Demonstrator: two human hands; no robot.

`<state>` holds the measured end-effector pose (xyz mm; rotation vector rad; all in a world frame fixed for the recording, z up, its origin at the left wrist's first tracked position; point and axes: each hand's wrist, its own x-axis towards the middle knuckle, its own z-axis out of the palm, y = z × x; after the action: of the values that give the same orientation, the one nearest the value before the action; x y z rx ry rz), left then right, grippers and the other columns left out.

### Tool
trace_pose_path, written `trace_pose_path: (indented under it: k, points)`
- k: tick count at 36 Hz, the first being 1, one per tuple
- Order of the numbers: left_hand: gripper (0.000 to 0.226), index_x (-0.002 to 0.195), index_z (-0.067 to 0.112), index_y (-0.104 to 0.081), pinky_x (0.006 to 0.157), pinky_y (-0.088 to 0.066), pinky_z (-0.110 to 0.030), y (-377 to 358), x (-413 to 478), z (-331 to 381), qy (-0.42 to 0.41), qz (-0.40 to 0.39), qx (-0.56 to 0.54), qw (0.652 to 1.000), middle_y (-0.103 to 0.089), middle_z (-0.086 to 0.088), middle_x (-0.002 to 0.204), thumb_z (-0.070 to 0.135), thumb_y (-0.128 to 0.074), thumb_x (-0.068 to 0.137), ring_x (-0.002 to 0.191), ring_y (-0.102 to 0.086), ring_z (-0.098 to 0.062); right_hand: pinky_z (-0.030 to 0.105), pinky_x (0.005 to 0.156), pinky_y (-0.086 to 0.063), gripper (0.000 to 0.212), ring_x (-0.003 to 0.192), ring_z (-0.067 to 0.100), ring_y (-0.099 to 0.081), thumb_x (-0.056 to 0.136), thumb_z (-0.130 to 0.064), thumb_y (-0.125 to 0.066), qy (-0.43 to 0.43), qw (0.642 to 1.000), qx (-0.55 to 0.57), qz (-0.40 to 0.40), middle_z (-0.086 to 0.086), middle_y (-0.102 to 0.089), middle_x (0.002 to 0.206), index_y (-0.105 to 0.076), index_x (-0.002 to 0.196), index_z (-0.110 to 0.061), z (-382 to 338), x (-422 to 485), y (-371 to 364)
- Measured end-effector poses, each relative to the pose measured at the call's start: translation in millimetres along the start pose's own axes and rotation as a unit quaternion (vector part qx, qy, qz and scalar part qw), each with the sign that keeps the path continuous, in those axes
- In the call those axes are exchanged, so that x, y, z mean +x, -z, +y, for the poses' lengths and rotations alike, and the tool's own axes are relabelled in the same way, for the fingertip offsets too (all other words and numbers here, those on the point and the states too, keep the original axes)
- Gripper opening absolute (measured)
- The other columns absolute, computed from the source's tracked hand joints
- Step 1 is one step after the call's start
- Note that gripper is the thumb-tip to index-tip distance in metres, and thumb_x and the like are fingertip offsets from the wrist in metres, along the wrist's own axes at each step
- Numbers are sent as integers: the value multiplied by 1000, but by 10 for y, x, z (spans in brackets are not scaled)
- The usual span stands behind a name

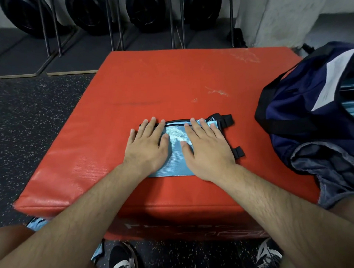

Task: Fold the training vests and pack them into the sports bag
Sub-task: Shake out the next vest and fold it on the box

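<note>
On the red box (170,83), left hand (147,147) and right hand (208,150) press the folded vest (176,152), fingers (151,128) spread; not yet in sports bag (304,108).

Light-blue mesh training vest (176,152), black trim, folded flat mid red padded box (170,83). Navy sports bag (305,112) open at right, blue fabric inside.
</note>
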<state>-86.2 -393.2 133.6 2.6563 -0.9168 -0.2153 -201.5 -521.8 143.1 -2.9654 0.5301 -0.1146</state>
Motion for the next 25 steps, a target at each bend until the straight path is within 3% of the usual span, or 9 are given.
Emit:
trace_pose_path:
  k: [3,5,8,10,13,16,19,23,25]
  points:
    - [54,156,37,-13,122,1,-42,22,-21,-37,-4,10,40,999,-8,11,164,45,-19,103,151,-3,-9,38,125,0,56,154,21,-4,105,-39,-27,21,999,16,39,5,-16,165,-27,156,-16,56,28,6]
    - [52,155,36,-17,121,-5,-44,35,-33,-85,-5,32,68,997,-15,7,163,45,-19,104,150,-11,-13,41,123,-13,51,149,28,-23,100,-31,-39,44,994,13,96,11,-35,157,-45,146,-11,43,27,15]
    - [51,153,33,-29,118,-17,-45,75,-71,-171,-7,57,88,994,-28,3,158,44,-19,104,145,-25,-18,43,101,-36,38,122,30,-50,90,-26,-50,99,984,7,147,6,-58,131,-64,122,-13,-94,-57,86]
    - [61,150,28,-37,110,-27,-46,105,-124,-212,-19,75,108,991,-38,-1,152,48,-13,98,138,-36,-24,43,87,-41,30,104,25,-50,87,-32,-53,158,977,35,137,1,-58,114,-67,108,-17,-233,-186,133]
    - [70,146,24,-45,98,-34,-45,157,-198,-277,-22,81,120,989,-48,-3,140,51,-13,89,126,-44,-29,37,83,-37,33,96,20,-46,86,-46,-56,245,965,41,79,-3,-54,102,-67,108,-23,-382,-393,105]
    - [66,137,20,-54,91,-37,-46,204,-286,-347,-21,97,133,986,-54,-6,124,47,-18,89,113,-50,-32,35,82,-37,29,95,20,-48,91,-45,-55,262,962,33,71,-5,-55,102,-66,109,-25,-354,-484,33]
    - [44,118,14,-59,87,-36,-46,284,-399,-358,1,99,146,984,-54,-9,112,38,-38,88,105,-51,-34,34,83,-38,20,96,20,-50,94,-39,-52,259,961,21,90,-6,-56,103,-64,106,-28,-191,-510,28]
    - [43,97,15,-49,84,-37,-44,340,-615,-290,35,65,131,989,-54,-7,100,51,-36,76,96,-58,-34,32,87,-39,20,106,17,-55,92,-26,-51,224,970,22,91,-9,-58,114,-62,108,-28,150,-567,61]
    - [47,93,15,-47,77,-40,-44,282,-748,-255,5,94,149,984,-53,-7,93,57,-37,75,85,-58,-35,26,92,-35,25,116,14,-53,92,-19,-53,201,976,50,73,-11,-57,125,-62,113,-29,322,-611,85]
